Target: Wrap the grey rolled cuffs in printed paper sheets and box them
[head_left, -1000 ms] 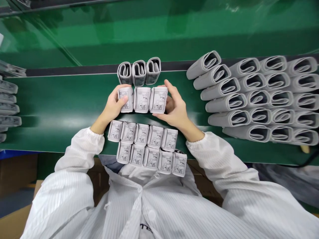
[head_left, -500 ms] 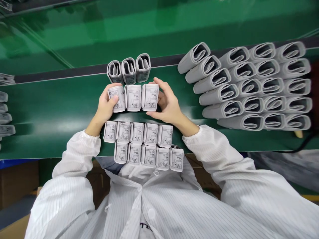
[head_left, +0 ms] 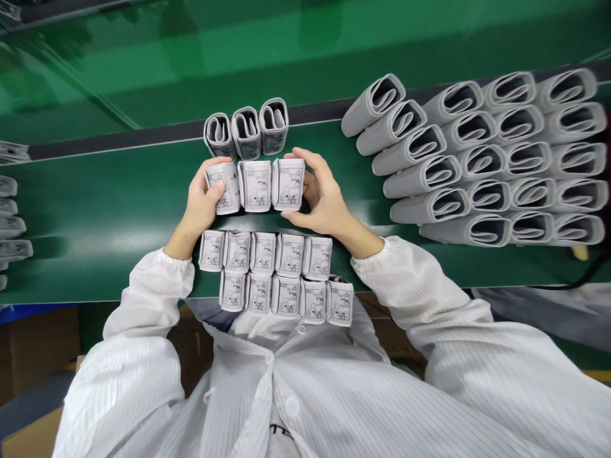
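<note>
Though many rolls sit on it, the green tabletop (head_left: 119, 254) is the biggest thing under my row of three rolls (head_left: 256, 186). Right of the row is a big bunch of plain grey rolls (head_left: 482, 159). Nearer to me than the row are ten white rolls (head_left: 263, 254) in two lines. Just past it, three more rolls (head_left: 247, 135) show curly ends.

My left hand (head_left: 200, 197) holds the left roll (head_left: 228, 184), thumb on its front. My right hand (head_left: 322, 197) curves round the right roll (head_left: 289, 183), but I can't tell if it grips. The row is between them. I think I'm lining it up; to move it, I'd need to push evenly from both ends so the middle roll stays put.

Smallest is the print: each roll in the row has a drawing and tiny words I can't read. Dark letters (head_left: 281, 431) on my shirt, on my side of the row, are partly hidden.
</note>
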Action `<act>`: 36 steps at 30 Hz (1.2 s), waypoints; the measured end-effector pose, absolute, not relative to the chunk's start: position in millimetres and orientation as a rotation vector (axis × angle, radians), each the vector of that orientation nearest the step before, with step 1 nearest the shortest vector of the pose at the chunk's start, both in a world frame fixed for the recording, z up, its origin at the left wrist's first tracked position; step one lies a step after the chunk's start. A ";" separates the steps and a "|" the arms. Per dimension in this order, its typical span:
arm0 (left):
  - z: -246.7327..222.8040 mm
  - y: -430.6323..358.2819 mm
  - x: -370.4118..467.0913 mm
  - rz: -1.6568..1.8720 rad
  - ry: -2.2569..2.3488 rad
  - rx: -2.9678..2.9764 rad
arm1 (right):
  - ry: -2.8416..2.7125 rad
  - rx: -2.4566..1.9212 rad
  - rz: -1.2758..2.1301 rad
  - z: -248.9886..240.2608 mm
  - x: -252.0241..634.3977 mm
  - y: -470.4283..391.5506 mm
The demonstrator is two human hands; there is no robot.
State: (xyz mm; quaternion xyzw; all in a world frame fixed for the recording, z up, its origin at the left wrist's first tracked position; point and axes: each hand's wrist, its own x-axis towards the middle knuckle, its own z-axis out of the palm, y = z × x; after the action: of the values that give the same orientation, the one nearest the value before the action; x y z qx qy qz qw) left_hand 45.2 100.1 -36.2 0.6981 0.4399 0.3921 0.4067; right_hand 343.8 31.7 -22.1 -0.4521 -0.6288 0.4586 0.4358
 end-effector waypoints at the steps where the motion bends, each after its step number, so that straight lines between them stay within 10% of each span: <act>1: -35.9 99.9 45.4 0.996 1.104 1.758 | -1.566 -1.114 1.141 -22.1 343.8 31.5; 28: -6.4 111.3 18.3 1.187 1.129 2.078 | -1.761 -1.153 0.647 -9.6 373.7 33.6; 36: 39.6 91.6 -17.8 0.303 0.708 1.969 | -2.190 -0.695 1.479 21.2 416.9 34.4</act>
State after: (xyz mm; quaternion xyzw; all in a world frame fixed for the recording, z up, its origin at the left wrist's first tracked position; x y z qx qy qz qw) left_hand -17.8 91.6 39.6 0.8112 0.2916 0.1248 0.4912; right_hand 416.9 34.4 21.2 -0.2490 -0.7847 0.5300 0.2033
